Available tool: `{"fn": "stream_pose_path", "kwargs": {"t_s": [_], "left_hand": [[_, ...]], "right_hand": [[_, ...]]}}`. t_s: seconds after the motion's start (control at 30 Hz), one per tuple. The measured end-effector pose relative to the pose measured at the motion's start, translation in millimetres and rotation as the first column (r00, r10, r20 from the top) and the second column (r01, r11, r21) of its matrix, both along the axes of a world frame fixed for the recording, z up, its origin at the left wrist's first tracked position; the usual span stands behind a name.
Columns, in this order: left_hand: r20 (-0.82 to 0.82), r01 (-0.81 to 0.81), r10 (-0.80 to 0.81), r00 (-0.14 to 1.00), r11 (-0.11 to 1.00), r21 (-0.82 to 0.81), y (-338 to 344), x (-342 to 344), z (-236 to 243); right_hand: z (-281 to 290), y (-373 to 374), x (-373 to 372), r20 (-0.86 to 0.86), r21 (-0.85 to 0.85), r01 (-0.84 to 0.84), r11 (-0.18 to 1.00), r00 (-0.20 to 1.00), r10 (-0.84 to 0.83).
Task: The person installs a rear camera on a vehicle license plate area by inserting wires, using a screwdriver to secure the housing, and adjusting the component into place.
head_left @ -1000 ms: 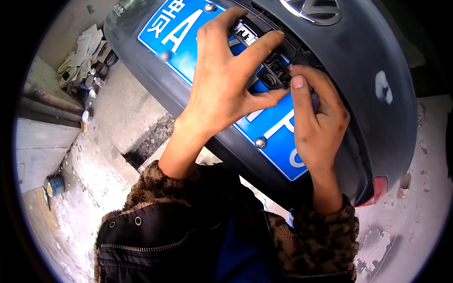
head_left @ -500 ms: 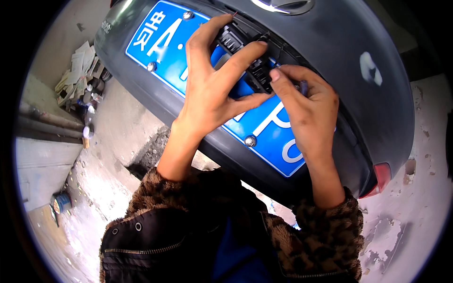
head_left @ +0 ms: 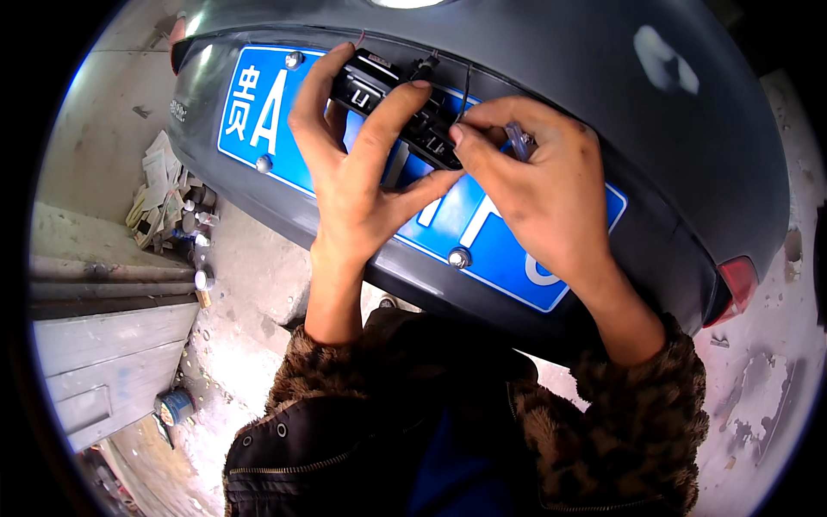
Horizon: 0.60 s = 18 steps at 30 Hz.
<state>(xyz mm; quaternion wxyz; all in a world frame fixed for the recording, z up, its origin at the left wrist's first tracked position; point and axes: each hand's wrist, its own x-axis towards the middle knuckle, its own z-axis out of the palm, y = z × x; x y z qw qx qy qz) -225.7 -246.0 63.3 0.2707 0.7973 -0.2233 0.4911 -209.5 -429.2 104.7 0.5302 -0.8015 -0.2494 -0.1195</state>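
My left hand (head_left: 349, 185) grips a long black plastic housing (head_left: 366, 90) across the upper part of a blue licence plate (head_left: 603, 215) on the dark grey rear of a car (head_left: 706, 164), thumb at its lower right end and fingers over its upper left. Thin wires (head_left: 467, 82) run from the recess above to the housing. My right hand (head_left: 543, 194) is closed at the housing's right end, thumb and index together at the wire, with a small translucent purple tool (head_left: 519, 140) held among its fingers. Whether the tool's tip touches the housing is hidden.
A red taillight (head_left: 736, 289) is at the car's right. At the lower left stand a pale panelled board (head_left: 112, 370) and a blue can (head_left: 175, 406), with piled papers and small containers (head_left: 159, 177) above them along the wall. Bolts (head_left: 459, 257) stud the plate.
The view has shifted, and plate, housing and both hands sit differently in it, the hands further left at the fingertips. Both keep their grips; more of the purple tool shows now.
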Motion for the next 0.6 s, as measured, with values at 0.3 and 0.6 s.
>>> {"fn": "stream_pose_path", "kwargs": {"t_s": [0.3,0.6], "left_hand": [[0.015,-0.068,0.067,0.998,0.992,0.103,3.7,-2.4,0.4],[-0.021,0.052,-0.052,0.998,0.999,-0.007,9.1,0.9,3.4]], "right_hand": [[5.0,-0.6,-2.6,-0.08,-0.042,0.015,0.999,0.997,-0.019],[0.2,5.3,-2.8,-0.027,0.091,-0.008,0.996,1.0,0.01]]}}
